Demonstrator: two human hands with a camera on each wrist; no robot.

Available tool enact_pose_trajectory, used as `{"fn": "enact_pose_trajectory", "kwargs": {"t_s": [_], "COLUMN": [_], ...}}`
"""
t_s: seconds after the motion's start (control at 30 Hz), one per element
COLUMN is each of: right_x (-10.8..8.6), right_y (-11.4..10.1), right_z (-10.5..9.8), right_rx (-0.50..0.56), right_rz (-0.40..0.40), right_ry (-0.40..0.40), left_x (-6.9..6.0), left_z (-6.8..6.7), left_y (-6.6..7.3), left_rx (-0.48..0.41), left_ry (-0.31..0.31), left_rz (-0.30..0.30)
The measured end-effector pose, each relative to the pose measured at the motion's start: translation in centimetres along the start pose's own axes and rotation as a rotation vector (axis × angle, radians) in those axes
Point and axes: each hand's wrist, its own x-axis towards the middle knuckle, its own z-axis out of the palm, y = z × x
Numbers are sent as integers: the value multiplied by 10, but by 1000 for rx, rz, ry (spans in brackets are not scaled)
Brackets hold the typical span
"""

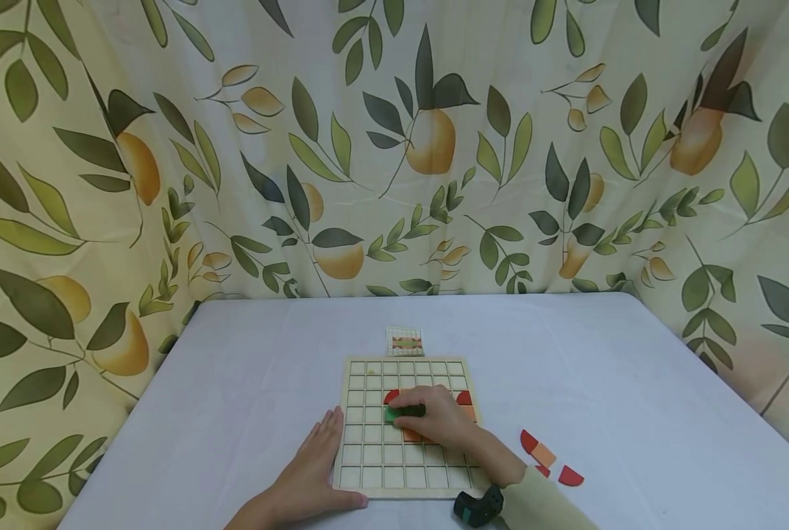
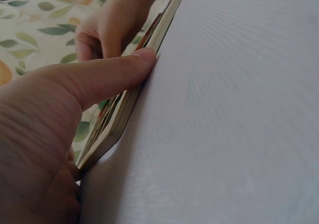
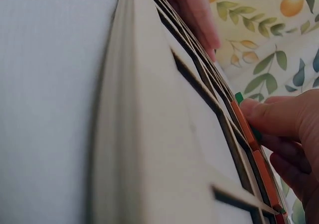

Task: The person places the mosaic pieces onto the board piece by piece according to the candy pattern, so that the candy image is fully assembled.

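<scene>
A wooden grid board (image 1: 372, 477) lies on the table, with several coloured tiles set in its cells. My left hand (image 1: 311, 460) rests along the board's left side, fingers straight and thumb on the front edge; the left wrist view shows that thumb (image 2: 117, 74) against the rim. Over the middle of the board, my right hand (image 1: 442, 418) pinches a green tile (image 1: 391, 415) between thumb and fingers. Red quarter-round tiles (image 1: 464, 398) and orange square tiles (image 1: 412, 436) sit around it. In the right wrist view the green tile (image 3: 239, 98) shows at my thumb tip, mostly hidden.
A small pattern card (image 1: 405, 342) stands just behind the board. Right of the board lie loose red tiles (image 1: 571, 476) and an orange square tile (image 1: 543, 455). A black wrist device (image 1: 478, 506) is on my right wrist. A leaf-and-fruit patterned curtain (image 1: 394, 184) hangs behind the white table.
</scene>
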Motion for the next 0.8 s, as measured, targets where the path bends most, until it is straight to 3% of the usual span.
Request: {"fn": "enact_pose_trajectory", "kwargs": {"t_s": [0.8], "right_x": [2], "right_y": [-5], "right_z": [1], "right_rx": [-35], "right_rz": [16], "right_ry": [-22], "left_x": [-1], "left_z": [0], "left_y": [0], "left_rx": [0], "left_ry": [1], "left_rz": [6]}}
